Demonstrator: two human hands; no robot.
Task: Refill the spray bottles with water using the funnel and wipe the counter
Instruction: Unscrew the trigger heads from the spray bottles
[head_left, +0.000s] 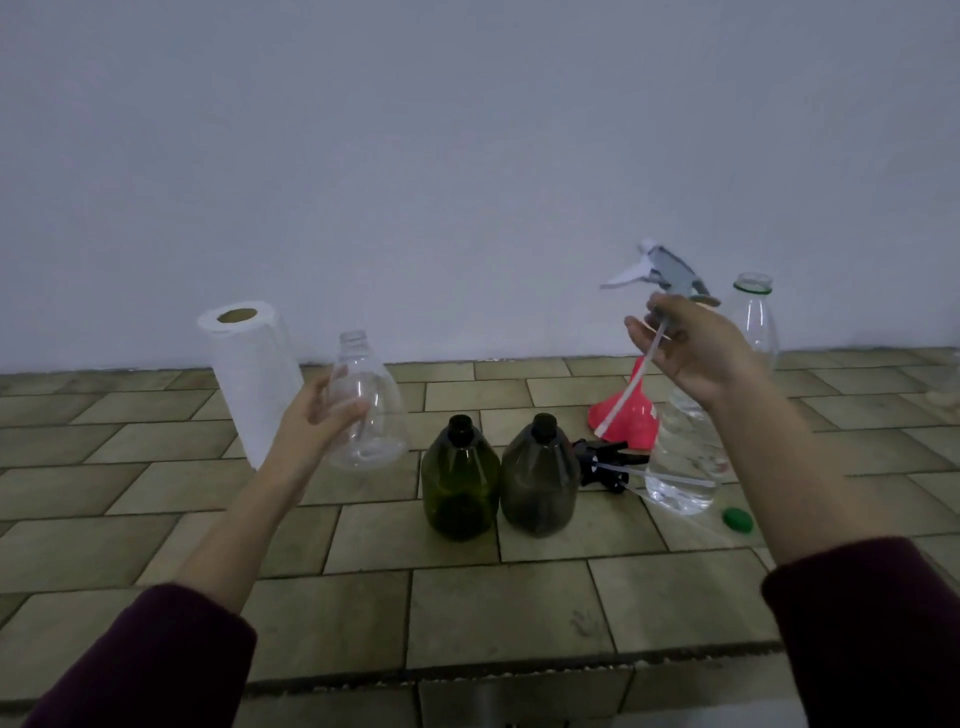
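Against a bare grey wall, above the tan tiled tabletop (519, 613), my left hand (317, 415) grips a clear bottle (369, 410), my right hand (691, 348) pinches the sprayer head (670, 270), the far-right bottle (756, 322) half hidden.

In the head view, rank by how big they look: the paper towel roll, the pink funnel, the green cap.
1. Paper towel roll, clearly largest.
2. Pink funnel, partly hidden behind the water bottle.
3. Green cap, smallest.

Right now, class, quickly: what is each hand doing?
Left hand: fingers curled round the clear empty bottle, held off the counter.
Right hand: fingers pinching the grey spray head, its tube dangling.
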